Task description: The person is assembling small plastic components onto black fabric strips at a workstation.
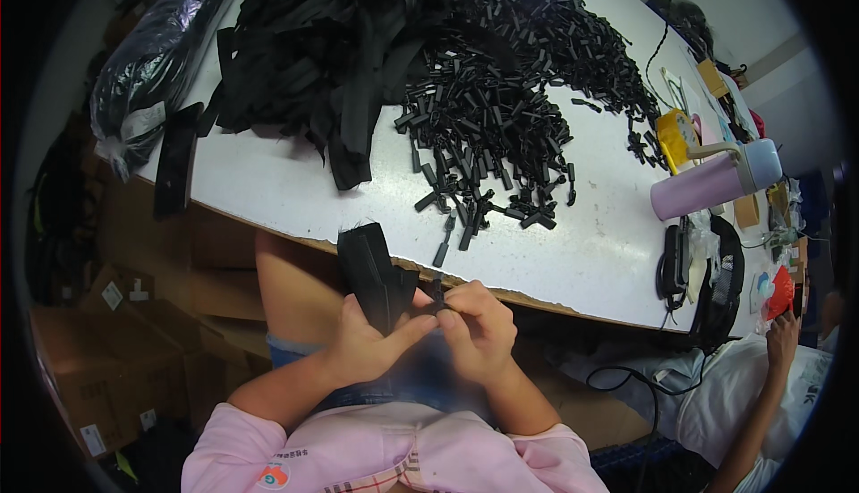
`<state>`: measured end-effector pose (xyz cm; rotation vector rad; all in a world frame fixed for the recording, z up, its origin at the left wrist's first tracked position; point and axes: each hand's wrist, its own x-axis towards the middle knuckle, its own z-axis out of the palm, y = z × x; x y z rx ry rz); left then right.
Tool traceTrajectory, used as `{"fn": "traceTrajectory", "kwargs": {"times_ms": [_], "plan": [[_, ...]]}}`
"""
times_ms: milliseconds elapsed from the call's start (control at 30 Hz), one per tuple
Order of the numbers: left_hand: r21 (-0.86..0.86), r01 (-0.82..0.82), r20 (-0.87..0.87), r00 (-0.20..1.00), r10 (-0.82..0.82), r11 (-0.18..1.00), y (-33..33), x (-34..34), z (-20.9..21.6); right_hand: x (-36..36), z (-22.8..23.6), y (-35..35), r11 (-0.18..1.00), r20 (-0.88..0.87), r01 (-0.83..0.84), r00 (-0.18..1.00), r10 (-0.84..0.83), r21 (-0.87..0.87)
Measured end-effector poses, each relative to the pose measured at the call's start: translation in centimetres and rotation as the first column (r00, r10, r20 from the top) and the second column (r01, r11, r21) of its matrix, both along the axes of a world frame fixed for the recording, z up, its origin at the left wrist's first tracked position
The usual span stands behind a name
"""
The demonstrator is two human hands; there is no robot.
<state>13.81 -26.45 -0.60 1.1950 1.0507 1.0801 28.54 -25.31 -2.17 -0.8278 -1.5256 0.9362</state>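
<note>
1. Head view, the fingers: just in front of the near edge of the bench (286, 191), a small black piece (438, 293) sits pinched between the right hand's (480, 327) thumb and index finger, with the left hand's (365, 347) fingertips meeting it from the other side. The left fingers are also closed around black strips (365, 265), whose frayed ends point up toward the bench's near edge.
2. Head view, containers: at the bench's left end, a clear plastic bag (165, 50) wraps dark contents. Cardboard boxes (98, 363) stand below the bench on its left; their insides are hidden. A pink bottle (698, 193) is on the bench's right part, contents not visible.
3. Head view, pose: both forearms angle inward, bringing the hands nearly together over the lap, before the bench.
</note>
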Motion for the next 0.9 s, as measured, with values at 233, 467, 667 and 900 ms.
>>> {"fn": "traceTrajectory", "kwargs": {"times_ms": [233,467,667,900], "plan": [[-0.071,0.006,-0.025,1.000,-0.008,0.997,0.3,-0.1,-0.1,0.7,1.2,0.8,0.999,0.122,-0.040,0.992,0.040,-0.003],[-0.096,-0.007,-0.194,0.981,-0.012,0.995,0.7,-0.2,0.8,-0.1,1.8,0.7,0.951,0.356,0.069,0.917,-0.179,0.300],[-0.067,-0.010,-0.055,0.998,0.006,0.998,0.3,-0.2,-0.1,0.2,2.4,0.6,0.987,0.325,0.060,0.940,-0.107,0.150],[-0.116,0.063,0.110,0.993,-0.050,0.991,0.6,-0.5,0.0,0.6,2.6,0.6,0.998,0.179,-0.034,0.983,0.044,-0.054]]}}
